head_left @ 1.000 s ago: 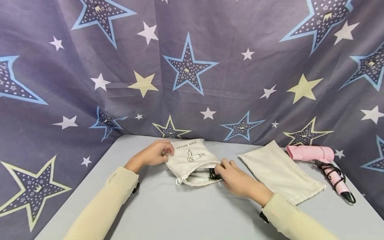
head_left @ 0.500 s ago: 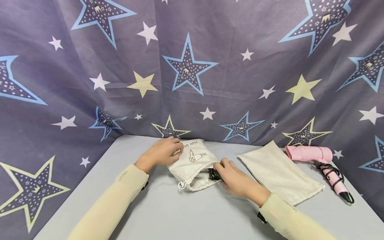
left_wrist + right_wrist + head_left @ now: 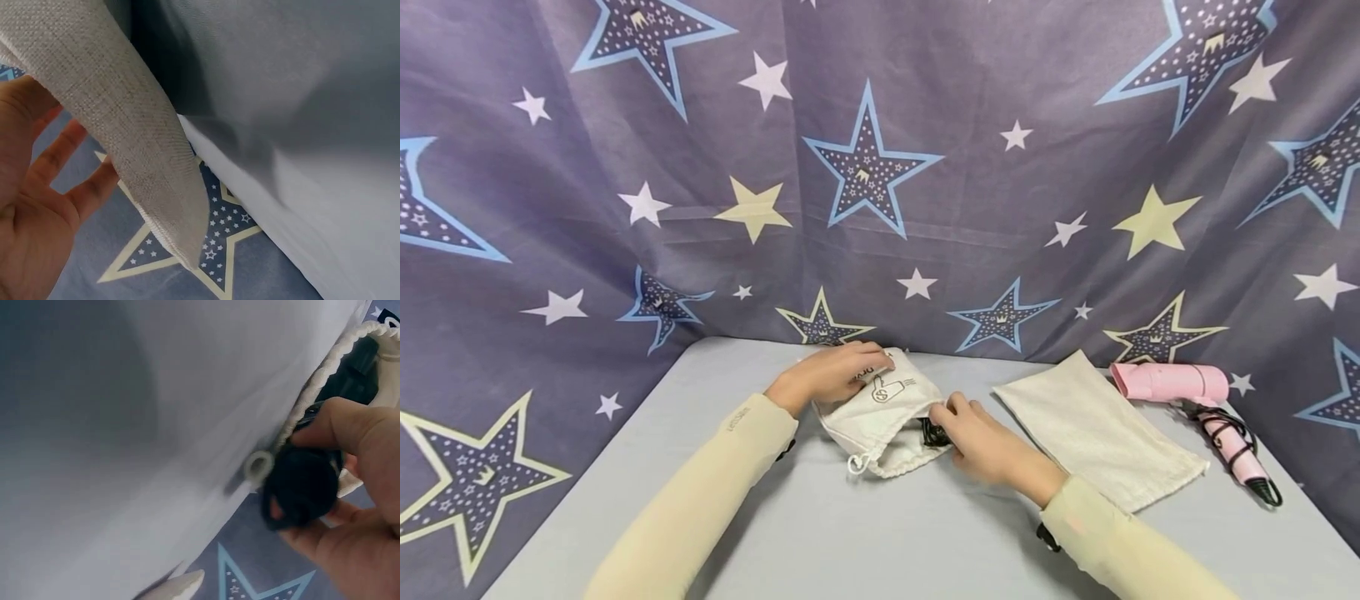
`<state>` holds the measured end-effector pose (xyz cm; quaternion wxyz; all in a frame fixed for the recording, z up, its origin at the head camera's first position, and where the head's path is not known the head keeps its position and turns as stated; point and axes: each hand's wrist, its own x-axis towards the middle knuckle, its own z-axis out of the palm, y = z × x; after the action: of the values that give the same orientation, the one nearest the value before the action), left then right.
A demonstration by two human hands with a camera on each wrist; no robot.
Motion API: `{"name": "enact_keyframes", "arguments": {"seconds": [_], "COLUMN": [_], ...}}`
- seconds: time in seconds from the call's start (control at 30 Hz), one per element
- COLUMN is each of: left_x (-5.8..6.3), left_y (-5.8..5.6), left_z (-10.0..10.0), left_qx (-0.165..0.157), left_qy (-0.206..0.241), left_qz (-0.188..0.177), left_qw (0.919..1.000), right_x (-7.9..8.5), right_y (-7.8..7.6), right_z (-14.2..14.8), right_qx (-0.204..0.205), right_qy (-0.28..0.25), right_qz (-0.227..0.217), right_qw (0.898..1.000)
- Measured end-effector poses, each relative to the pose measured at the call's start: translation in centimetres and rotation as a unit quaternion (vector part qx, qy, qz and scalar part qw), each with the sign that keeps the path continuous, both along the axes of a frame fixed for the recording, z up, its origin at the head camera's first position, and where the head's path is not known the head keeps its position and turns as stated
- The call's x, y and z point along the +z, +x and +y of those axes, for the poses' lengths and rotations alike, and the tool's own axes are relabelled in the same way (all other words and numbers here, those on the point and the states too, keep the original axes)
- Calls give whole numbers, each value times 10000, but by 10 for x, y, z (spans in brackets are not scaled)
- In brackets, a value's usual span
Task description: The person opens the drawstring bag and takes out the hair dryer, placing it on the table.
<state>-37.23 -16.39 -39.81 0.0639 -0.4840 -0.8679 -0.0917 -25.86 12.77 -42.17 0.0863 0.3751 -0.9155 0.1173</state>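
Note:
An off-white drawstring bag [image 3: 880, 433], printed "Hair Dryer" with a dryer drawing, lies on the table with its mouth facing me. My left hand [image 3: 838, 371] rests across the bag's far left part, covering some of the lettering. Spread fingers [image 3: 59, 153] reach behind the cloth in the left wrist view. At the right side of the mouth, my right hand [image 3: 981, 437] grips a black, round handle end [image 3: 306, 484] with a small loop. Dark cord [image 3: 934, 432] shows in the opening. What lies deeper inside the bag is hidden.
A second off-white cloth bag [image 3: 1097, 429] lies flat to the right. Beyond it is a pink hair dryer [image 3: 1172, 383], black cord wound round its handle. A star-patterned curtain [image 3: 970, 192] hangs behind the grey table [image 3: 880, 542].
My left hand has slid rightward from the bag's left edge onto its printed top. The bag's mouth has shifted slightly, while my right hand stays at the opening with the black handle end.

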Motion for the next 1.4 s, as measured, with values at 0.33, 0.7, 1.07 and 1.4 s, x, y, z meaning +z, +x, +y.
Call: {"name": "enact_keyframes", "arguments": {"seconds": [0.33, 0.7, 1.07, 1.4], "left_x": [3, 12, 7, 4], "left_y": [4, -5, -9, -5], "left_z": [-4, 11, 5, -4], "left_qx": [145, 336, 147, -130], "left_qy": [-65, -347, -50, -223], "left_qz": [-18, -238, -18, 574], "left_qw": [9999, 9986, 9999, 9980], "right_x": [2, 0, -2, -1], "right_y": [-11, -20, -19, -16], "right_z": [15, 22, 17, 16], "right_qx": [440, 815, 791, 580], "right_qy": [-553, -506, -516, -278], "right_qz": [-422, -405, 29, 351], "right_qw": [9966, 9946, 9955, 9973]}}
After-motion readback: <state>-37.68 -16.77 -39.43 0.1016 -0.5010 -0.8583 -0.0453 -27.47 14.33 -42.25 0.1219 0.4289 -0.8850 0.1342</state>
